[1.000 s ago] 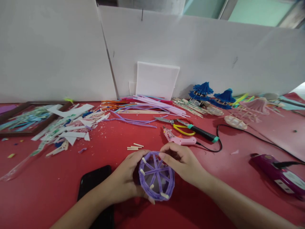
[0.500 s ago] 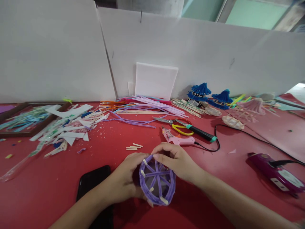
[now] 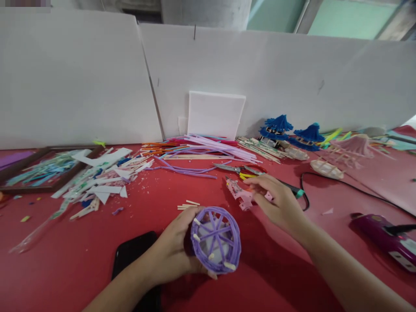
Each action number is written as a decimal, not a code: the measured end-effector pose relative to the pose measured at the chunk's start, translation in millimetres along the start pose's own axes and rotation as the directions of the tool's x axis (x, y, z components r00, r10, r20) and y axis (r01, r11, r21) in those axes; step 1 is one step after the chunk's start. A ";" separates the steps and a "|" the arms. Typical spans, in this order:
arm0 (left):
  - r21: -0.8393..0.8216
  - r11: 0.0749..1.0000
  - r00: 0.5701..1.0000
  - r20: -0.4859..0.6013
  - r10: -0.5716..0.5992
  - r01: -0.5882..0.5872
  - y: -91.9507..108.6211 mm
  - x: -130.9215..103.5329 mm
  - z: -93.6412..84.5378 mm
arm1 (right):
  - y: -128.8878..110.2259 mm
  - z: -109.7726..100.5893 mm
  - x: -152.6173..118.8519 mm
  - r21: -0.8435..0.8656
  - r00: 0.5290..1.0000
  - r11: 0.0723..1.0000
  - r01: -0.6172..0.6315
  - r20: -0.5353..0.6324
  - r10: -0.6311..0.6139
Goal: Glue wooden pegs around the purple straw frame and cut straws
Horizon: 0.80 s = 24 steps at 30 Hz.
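My left hand is wrapped around the side of a round frame of purple pipe cleaners, holding it up above the table. Spokes cross at the frame's middle, and short pale sticks poke out along its left and lower rim. Some of the left fingers are hidden behind it. My right hand is at the pink glue gun, its fingers curled over the handle. The gun's nozzle points away to the left. Several short cut sticks lie just beyond my left hand.
A black phone lies by my left forearm. Pliers with a black handle and scissors are behind the glue gun. Pipe cleaners line the board. A purple power strip is at right; small blue-roofed models stand behind.
My right hand has left the purple frame and moved right to the glue gun, which has turned slightly. The left hand still holds the frame.
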State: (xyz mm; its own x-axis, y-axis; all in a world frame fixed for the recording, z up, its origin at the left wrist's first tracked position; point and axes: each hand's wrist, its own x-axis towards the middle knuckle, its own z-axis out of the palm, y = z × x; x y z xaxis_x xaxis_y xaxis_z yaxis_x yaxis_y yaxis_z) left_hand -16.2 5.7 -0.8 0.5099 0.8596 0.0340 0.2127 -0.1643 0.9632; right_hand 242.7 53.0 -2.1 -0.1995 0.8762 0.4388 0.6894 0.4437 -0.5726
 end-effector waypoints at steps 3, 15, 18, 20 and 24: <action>0.084 0.996 1.000 0.012 -0.019 0.018 -4.9 -1.9 -1.3 | 22.4 -2.8 -1.6 -0.268 0.993 0.957 0.111 0.067 -0.097; 0.429 0.902 0.993 0.077 -0.094 0.052 -4.5 -8.8 -4.8 | 25.8 12.3 -7.6 -0.426 0.975 0.902 0.064 0.220 0.035; 0.442 0.897 0.996 0.080 -0.048 0.007 -5.0 -10.1 -3.9 | 19.7 14.9 -6.8 -0.356 0.988 0.934 0.030 0.155 0.027; 0.436 0.899 0.997 0.072 0.009 -0.040 -5.7 -10.4 -3.4 | 17.0 16.8 -6.6 -0.301 0.994 0.953 0.029 0.108 0.003; 0.393 0.912 0.992 0.093 0.088 -0.118 -1.6 -8.6 -3.2 | 13.9 19.3 -6.8 -0.167 0.999 0.986 -0.010 0.044 0.017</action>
State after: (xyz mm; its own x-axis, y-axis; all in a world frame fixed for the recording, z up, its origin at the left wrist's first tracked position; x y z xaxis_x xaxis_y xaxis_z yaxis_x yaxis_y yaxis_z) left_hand -23.6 0.1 -1.8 0.6023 0.7928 0.0936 0.4617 -0.4416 0.7693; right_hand 240.2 56.9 -26.4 -0.2178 0.8912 0.3979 0.7978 0.3974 -0.4535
